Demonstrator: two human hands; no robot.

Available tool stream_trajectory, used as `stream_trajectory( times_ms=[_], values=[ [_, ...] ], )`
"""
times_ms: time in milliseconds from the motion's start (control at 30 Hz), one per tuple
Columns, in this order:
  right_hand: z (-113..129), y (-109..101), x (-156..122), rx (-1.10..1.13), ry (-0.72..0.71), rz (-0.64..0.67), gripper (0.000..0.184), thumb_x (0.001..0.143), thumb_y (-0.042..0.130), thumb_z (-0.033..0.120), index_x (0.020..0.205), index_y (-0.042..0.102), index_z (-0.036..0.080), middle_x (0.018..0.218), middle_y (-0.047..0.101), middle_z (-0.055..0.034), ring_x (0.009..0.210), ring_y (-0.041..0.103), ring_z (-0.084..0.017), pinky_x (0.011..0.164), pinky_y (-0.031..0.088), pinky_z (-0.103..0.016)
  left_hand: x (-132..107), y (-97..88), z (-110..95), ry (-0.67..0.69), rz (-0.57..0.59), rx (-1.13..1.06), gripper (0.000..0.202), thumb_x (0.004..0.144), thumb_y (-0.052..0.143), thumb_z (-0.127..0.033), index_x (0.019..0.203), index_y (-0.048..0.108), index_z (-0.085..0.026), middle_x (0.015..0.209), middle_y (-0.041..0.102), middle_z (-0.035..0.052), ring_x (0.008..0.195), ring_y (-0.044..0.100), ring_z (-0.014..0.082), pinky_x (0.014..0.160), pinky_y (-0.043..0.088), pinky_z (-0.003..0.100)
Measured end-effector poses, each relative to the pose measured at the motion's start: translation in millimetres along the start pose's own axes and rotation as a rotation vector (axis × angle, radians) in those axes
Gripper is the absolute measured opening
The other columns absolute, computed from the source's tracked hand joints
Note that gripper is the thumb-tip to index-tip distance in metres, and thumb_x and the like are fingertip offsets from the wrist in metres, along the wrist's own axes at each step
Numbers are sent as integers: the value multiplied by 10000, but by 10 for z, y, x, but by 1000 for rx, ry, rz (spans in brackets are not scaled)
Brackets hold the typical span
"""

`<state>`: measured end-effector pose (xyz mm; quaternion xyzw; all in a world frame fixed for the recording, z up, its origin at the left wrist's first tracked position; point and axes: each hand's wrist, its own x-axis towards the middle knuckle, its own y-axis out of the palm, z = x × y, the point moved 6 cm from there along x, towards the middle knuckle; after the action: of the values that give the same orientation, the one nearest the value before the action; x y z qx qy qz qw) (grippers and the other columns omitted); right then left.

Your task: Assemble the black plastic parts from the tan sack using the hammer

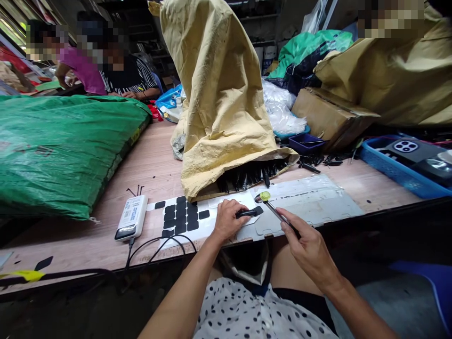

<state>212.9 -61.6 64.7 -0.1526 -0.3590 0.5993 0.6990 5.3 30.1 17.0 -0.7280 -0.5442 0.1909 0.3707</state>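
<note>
My left hand (228,219) is closed on a small flat black part (250,213) and presses it onto a white sheet (212,221) at the table's front edge. My right hand (307,245) pinches a thin metal tool (275,210) whose yellow-green tip (264,196) hovers just beyond the black part. Left of my left hand, several black rectangular pads (181,216) lie in rows on the white sheet. A grey plastic mat (310,202) lies under the tool.
A tall tan paper sack (219,94) stands behind, black pieces spilling from its mouth (247,176). A white power bank (132,217) with a cable lies left. A green sack (60,146) fills the left; a blue tray (399,172) and cardboard box (328,115) sit right. Two people sit at the far left.
</note>
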Motion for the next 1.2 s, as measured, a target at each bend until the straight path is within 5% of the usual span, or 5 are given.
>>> stream_trajectory(
  times_ms=[233, 533, 767, 967, 1200],
  values=[
    [48, 223, -173, -251, -85, 72, 456, 1011, 444, 193, 1416, 584, 350, 950, 729, -6, 793, 703, -147, 721, 545, -241, 5, 6, 13, -18, -21, -19, 169, 791, 810, -306, 950, 760, -273, 926, 712, 2, 974, 550, 226, 898, 350, 388],
    [-154, -26, -21, -71, 57, -81, 393, 993, 491, 307, 1354, 644, 287, 1293, 703, -30, 1158, 679, -210, 1045, 528, -343, -7, -16, -6, 4, -31, -38, 205, 776, 780, -245, 978, 763, -277, 920, 704, 5, 967, 538, 228, 914, 374, 390],
    [-413, -155, -57, -33, 186, -125, 405, 972, 510, 383, 1321, 669, 253, 1314, 696, -39, 1217, 654, -222, 1065, 513, -349, -15, -32, -24, -2, -26, -19, 144, 805, 720, -245, 948, 717, -262, 939, 712, 0, 970, 548, 230, 906, 376, 388],
    [-681, -353, 60, -369, 186, -193, 400, 982, 477, 317, 1338, 657, 284, 1235, 715, -47, 1035, 689, -223, 856, 529, -329, -12, -21, 1, -2, -11, -7, 150, 844, 686, -290, 985, 724, -256, 963, 705, 15, 979, 552, 232, 890, 367, 387],
    [-1215, -525, 413, -778, 178, -213, 376, 916, 536, 189, 1246, 707, 247, 919, 649, -76, 799, 527, -198, 679, 362, -331, -12, -21, 28, 4, -14, -7, 165, 872, 667, -322, 1007, 735, -256, 962, 697, 17, 985, 554, 229, 886, 367, 386]
  ],
)
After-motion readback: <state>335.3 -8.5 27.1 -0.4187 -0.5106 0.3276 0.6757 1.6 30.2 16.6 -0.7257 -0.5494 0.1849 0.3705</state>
